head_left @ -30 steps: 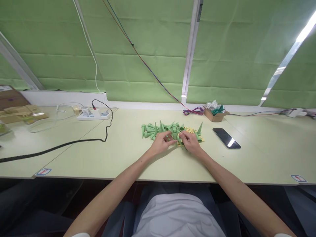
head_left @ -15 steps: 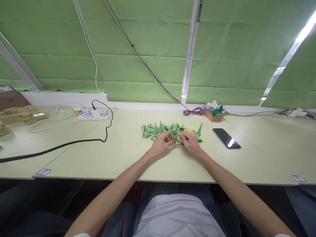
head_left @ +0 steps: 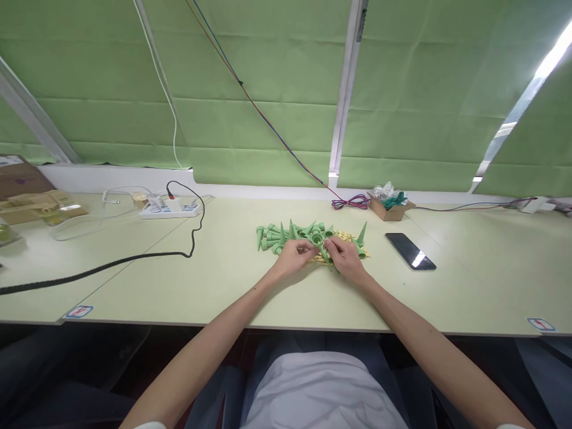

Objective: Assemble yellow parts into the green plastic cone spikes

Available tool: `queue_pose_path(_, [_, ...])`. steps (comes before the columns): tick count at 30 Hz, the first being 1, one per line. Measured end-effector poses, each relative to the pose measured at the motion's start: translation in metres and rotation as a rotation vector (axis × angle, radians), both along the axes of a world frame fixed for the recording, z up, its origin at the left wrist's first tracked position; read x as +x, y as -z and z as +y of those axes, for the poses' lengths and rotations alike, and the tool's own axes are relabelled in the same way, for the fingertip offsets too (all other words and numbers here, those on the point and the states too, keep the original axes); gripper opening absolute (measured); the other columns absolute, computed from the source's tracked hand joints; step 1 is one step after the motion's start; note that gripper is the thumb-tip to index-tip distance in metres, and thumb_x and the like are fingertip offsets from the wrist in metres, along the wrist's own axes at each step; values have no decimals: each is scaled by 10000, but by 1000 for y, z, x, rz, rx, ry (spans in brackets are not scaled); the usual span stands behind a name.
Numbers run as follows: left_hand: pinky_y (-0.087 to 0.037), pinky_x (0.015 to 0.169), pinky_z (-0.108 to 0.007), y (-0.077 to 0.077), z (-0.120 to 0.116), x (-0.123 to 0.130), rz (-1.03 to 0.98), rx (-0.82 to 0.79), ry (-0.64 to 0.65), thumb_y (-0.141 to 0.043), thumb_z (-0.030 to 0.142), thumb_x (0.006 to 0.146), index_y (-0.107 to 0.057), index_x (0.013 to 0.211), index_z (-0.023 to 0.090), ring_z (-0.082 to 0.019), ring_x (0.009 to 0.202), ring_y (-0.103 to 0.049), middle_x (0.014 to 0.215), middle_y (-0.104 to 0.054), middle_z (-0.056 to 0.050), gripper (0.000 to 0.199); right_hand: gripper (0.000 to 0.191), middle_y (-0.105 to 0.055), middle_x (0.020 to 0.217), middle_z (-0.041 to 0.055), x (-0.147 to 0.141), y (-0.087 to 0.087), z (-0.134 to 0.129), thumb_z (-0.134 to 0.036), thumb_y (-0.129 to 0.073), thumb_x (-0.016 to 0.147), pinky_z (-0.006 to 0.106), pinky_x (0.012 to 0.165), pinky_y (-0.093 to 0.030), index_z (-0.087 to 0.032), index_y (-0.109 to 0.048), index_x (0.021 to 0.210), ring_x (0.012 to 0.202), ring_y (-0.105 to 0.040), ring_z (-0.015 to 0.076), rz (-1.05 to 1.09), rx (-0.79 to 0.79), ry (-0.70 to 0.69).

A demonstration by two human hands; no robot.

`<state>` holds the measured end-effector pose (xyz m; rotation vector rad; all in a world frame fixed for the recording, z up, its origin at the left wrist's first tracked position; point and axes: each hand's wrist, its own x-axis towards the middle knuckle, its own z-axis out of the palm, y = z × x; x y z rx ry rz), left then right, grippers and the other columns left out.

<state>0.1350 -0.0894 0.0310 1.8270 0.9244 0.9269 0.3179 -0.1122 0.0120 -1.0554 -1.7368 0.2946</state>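
Holding green cone [head_left: 317, 239], left hand [head_left: 292, 257] and right hand [head_left: 345, 257] fingers clamped on it.
Likely light, stiff; grasp below rim.

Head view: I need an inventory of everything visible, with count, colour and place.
cones: many, overlapping; green; mid-table
small pieces: uncountable; yellow; pile's right side
phone: one, black, right of pile
open box: one, brown, behind phone, holding clear and dark-green material
coiled wire: one bundle, red-blue, left of box
power strip: one, white, back left
thick cable: one, black, left
carton: one, brown, far left
stickers: two, blue-red-white, front edge
table: pale green-yellow, across the view
blinds: green, behind table; count unclear
left hand, right hand: one each, bare, at pile
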Motion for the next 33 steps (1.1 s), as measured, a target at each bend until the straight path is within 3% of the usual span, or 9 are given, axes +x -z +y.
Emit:
queue_pose_path(5, [-322,427,-226,1,5,-2,-114,-255,146,-679,499,811,-699,865,113,-74,460,-473,682,-598,-33,389,359,-381,570,-41,1,0,1,-430,-432,987,256,538,-288,-196,-532,733,525,-350,111,20,4,0])
queue_pose_path(13, [-324,395,-218,4,9,-2,-272,-496,188,-612,551,856,-688,809,87,-80,451,-493,661,-602,-49,473,374,-427,581,-34,0,-3,-2,-436,-441,982,255,542,-301,-190,-564,729,528,-372,107,-5,-9,-56])
queue_pose_path(18, [-330,393,-215,0,5,-2,-257,-543,211,-640,501,845,-701,813,80,-82,445,-504,640,-588,-39,426,379,-454,587,-29,0,-3,-1,-427,-436,987,254,539,-302,-186,-566,724,528,-379,105,-16,-16,-110])
queue_pose_path(28, [-313,375,-201,3,7,-4,-273,-513,244,-636,638,800,-637,742,82,-64,430,-482,657,-584,-39,559,385,-533,632,-6,2,-2,-1,-465,-410,988,262,540,-309,-191,-607,803,537,-414,122,-39,-43,-111])
queue_pose_path(33, [-321,384,-202,4,6,-5,-239,-467,236,-637,656,788,-613,818,93,-63,446,-490,709,-602,-41,565,415,-501,607,-10,3,-1,-1,-509,-388,984,267,545,-320,-199,-583,790,540,-410,132,-45,-62,-109])
